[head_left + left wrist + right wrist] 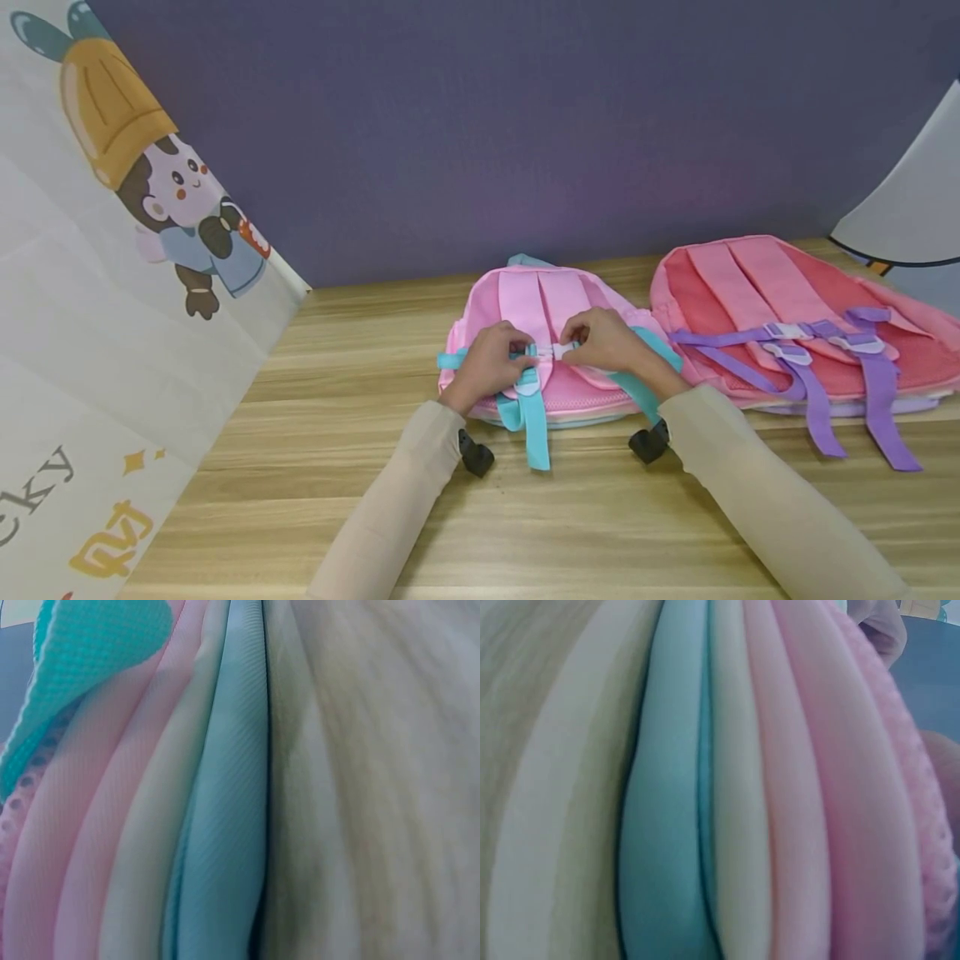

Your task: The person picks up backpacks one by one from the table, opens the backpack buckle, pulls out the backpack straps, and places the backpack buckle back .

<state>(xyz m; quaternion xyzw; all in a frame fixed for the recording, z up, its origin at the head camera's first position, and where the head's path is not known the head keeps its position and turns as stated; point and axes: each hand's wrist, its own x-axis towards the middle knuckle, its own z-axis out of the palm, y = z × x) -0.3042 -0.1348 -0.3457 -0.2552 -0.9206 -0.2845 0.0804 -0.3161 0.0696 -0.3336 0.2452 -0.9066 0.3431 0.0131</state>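
Observation:
A small pink backpack (519, 293) lies with its shoulder straps facing up on the wooden table. My left hand (487, 362) pinches the left end of the turquoise chest strap beside the white buckle. With thumb and fingers, my right hand (606, 342) grips the other white buckle piece (561, 351) on the right; the two pieces meet or nearly meet between the hands. A loose turquoise strap end (537, 433) hangs over the front edge of the bag. Both wrist views mostly show the bag's layered pink, cream and light blue side (225, 787), while fingers (881, 626) peek in at the right wrist view's upper corner.
To the right lies a larger coral-pink backpack (720, 292) with purple straps (817, 408) and a fastened white buckle, close against the small one. A dark blue panel (450, 142) stands behind the table (337, 400). White printed sheets (90, 350) flank it.

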